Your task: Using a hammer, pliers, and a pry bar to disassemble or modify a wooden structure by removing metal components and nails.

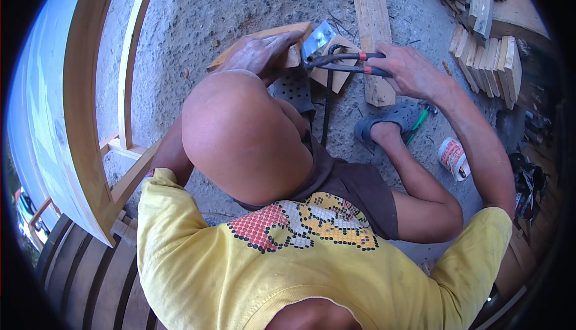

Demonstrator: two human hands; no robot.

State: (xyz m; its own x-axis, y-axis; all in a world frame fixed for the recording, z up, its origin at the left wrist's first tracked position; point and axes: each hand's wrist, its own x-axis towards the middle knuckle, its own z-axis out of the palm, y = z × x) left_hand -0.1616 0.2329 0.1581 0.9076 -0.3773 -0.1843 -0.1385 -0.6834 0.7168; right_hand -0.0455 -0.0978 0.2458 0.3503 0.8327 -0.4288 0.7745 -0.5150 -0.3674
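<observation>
My left hand (259,52) lies over a wooden board (233,52), fingers wrapped toward its right edge beyond my knee. My right hand (399,69) grips black-handled pliers (336,61) with red bands. Their head is at a shiny metal piece (318,37) beside the board; whether the jaws touch or hold it I cannot tell. A smaller wooden block (336,83) lies beneath the pliers, with a black bar or cable (326,120) running down past it toward me.
A long plank (375,15) lies ahead on rough concrete. Stacked offcuts (498,69) are at the right, a wooden panel and frame (90,102) at the left. A green-handled tool (418,125) and a white container (453,161) lie near my foot. Wooden slats (90,276) are behind.
</observation>
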